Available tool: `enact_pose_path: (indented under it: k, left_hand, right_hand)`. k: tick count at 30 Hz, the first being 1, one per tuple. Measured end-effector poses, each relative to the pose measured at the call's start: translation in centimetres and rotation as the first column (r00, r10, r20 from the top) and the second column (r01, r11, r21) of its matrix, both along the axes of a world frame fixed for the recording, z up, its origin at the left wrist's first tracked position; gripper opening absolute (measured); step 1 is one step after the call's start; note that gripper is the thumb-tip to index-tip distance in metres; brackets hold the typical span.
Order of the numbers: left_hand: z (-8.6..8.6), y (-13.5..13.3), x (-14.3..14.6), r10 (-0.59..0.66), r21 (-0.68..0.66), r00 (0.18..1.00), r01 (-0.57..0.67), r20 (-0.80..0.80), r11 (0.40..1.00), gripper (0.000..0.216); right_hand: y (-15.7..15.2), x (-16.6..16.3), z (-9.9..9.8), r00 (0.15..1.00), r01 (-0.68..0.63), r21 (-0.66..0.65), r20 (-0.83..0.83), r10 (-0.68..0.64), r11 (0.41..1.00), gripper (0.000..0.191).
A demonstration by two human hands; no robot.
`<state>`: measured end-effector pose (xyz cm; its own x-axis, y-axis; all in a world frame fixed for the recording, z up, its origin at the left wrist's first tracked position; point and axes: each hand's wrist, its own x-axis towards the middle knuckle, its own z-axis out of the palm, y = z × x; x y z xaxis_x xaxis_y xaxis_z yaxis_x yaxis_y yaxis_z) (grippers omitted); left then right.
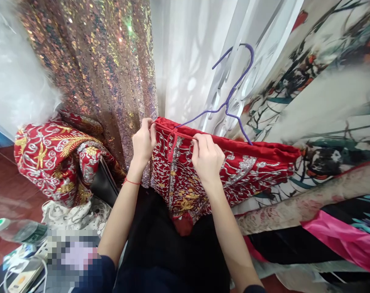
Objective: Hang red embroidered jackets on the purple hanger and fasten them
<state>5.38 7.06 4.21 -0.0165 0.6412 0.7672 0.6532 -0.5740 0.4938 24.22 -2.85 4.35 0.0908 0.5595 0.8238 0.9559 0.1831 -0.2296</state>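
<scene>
The red embroidered garment [209, 179] hangs on the purple hanger [230, 97], between the sequin curtain [105, 69] and printed fabrics. The left hand [144, 142] and right hand [207, 156] each pinch its top edge; this edge is not yet straight.

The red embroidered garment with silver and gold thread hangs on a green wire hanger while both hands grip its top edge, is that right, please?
Not quite: the wire hanger is purple, as the head view shows. The red embroidered garment does hang on it, its top edge pinched by left hand and right hand.
</scene>
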Motion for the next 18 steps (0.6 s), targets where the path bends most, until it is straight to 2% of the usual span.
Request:
enact_pose_path:
  k: [6,12,15,18]
  left_hand:
    - [-0.6,1.7,-0.4,0.094,0.039,0.995,-0.093,-0.033,0.995,0.015]
    - [-1.6,2.4,-0.4,0.111,0.008,0.991,-0.111,-0.07,0.994,0.017]
    - [-1.1,2.0,-1.0,0.042,0.003,0.996,-0.042,-0.083,0.999,0.018]
    - [0.2,1.5,-1.9,-0.12,0.06,0.987,0.127,-0.103,0.99,0.025]
  right_hand:
    - [-0.9,1.0,-0.4,0.994,0.045,-0.091,0.099,-0.036,0.995,0.036]
    - [-1.5,1.3,-0.6,0.985,0.059,-0.059,0.165,-0.049,0.997,0.034]
    - [-1.6,1.3,-0.5,0.98,0.015,-0.059,0.197,-0.003,0.998,0.032]
    - [-2.5,2.3,0.3,0.934,-0.093,-0.043,0.343,0.102,0.995,0.028]
